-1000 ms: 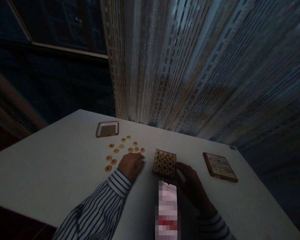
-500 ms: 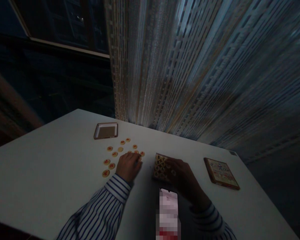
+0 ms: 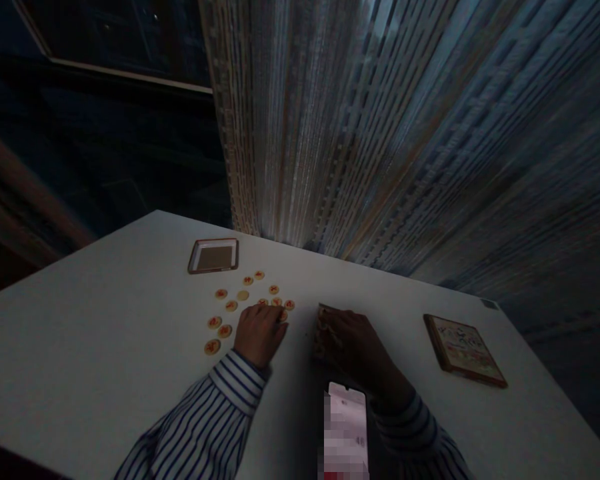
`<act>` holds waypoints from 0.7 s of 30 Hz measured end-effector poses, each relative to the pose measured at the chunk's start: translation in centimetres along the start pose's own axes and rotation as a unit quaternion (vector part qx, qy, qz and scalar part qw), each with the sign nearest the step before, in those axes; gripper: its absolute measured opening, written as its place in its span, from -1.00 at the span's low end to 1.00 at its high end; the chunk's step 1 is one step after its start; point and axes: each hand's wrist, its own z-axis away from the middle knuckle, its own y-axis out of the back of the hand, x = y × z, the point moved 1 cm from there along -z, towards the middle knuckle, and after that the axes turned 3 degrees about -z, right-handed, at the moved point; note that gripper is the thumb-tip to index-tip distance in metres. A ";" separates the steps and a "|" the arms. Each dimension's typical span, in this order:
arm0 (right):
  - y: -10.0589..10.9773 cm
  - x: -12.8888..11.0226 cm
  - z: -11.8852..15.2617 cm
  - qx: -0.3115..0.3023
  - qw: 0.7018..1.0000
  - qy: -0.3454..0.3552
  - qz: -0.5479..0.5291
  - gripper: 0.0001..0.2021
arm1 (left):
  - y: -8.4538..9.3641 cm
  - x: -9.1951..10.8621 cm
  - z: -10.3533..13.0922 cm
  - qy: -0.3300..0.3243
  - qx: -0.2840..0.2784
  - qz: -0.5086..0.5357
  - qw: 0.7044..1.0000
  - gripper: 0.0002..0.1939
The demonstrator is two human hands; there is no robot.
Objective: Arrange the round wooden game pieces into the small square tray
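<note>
Several round wooden pieces with red characters (image 3: pixel 221 293) lie scattered on the white table, left of the middle. One piece (image 3: pixel 243 295) among them shows a plain face. My left hand (image 3: pixel 260 333) rests at the near side of these pieces with its fingers curled; what is under the fingertips is hidden. To the right, my right hand (image 3: pixel 353 343) covers most of a small box of round pieces (image 3: pixel 321 340). Its fingers are bent down over the box, and the dark and the hand hide whether they hold a piece.
A shallow empty tray or lid (image 3: pixel 214 256) lies at the back left of the table (image 3: pixel 105 320). A flat box with a printed cover (image 3: pixel 465 350) is on the right. A lit phone (image 3: pixel 347 420) lies near my right wrist. A string curtain (image 3: pixel 300 133) hangs behind.
My right hand has shifted left and farther over the box, covering more of its pieces. My left hand stays nearly in place. The camera view has turned slightly.
</note>
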 end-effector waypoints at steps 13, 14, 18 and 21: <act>0.2 0.4 0.1 -0.006 1.000 -0.005 -0.003 -0.75 | 0.0 0.5 -0.3 0.002 0.012 -0.020 1.000 -0.81; 0.2 0.4 0.1 -0.006 1.000 -0.006 -0.002 -0.75 | 0.0 0.5 -0.3 -0.001 0.020 -0.019 1.000 -0.80; 0.2 0.4 0.1 -0.014 1.000 -0.009 0.000 -0.74 | 0.3 0.6 -0.4 -0.015 0.046 0.009 0.999 -0.78; 0.2 0.4 0.1 -0.017 1.000 -0.018 0.005 -0.74 | 0.6 0.9 -0.3 -0.029 0.063 0.050 0.996 -0.76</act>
